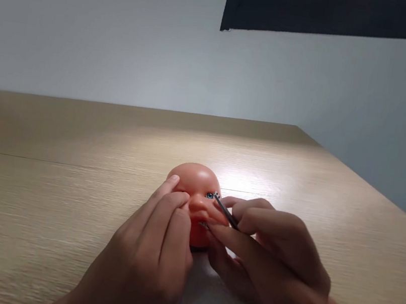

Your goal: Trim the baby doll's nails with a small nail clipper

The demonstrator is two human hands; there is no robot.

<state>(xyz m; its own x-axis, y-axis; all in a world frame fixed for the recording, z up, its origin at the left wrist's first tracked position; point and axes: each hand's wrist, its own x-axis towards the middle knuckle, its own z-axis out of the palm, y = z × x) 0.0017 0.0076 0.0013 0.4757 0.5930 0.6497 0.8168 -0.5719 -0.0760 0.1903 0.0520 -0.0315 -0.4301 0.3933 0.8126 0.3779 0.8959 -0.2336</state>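
A bald baby doll (199,177) lies face up on the table, one blue eye showing. My left hand (153,246) lies over the side of its face, fingers curved around the head and covering the other eye. Slim metal tweezers (227,212) are pinched in my right hand (267,253), the tip touching or very close to the outer corner of the visible eye. Near the doll's mouth, by my right thumb, is a small shiny bit too small to make out. White and blue cloth (213,285) shows below the head, partly hidden by my hands.
The pale wooden table (75,138) stretches out to the left and back, with a seam across it. Its right edge (366,181) slants away towards the grey wall (129,34). A dark frame (322,17) hangs at the upper right.
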